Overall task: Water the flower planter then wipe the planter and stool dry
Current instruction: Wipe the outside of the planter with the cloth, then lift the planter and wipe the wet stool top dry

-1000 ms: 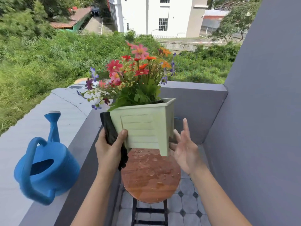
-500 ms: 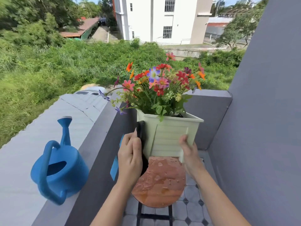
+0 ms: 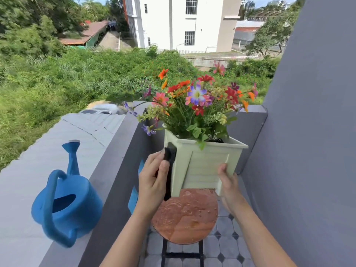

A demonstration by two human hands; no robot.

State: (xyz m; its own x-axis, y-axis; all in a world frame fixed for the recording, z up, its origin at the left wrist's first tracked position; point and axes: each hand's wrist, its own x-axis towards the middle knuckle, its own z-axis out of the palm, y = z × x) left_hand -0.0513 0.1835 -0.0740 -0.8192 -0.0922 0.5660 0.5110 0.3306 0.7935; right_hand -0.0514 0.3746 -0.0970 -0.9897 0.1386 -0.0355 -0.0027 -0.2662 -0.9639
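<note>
Wiping the planter (image 3: 204, 166) dry looks to be the step in hand. It is held tilted just over the far edge of the wet stool (image 3: 185, 214), whether touching I cannot tell. The left hand (image 3: 154, 182) is closed around a dark cloth (image 3: 169, 166), pressing it flat against the planter's 9 o'clock face. The right hand (image 3: 227, 182) clasps the corner leg at 3 o'clock, fingers curled round behind it. To do this well, I judge the right hand should brace firmly while the cloth runs top to bottom along each ribbed panel. The blue watering can (image 3: 65, 205) sits on the ledge at 9 o'clock, well apart. Beads of water on the stool seat are not yet wiped.
</note>
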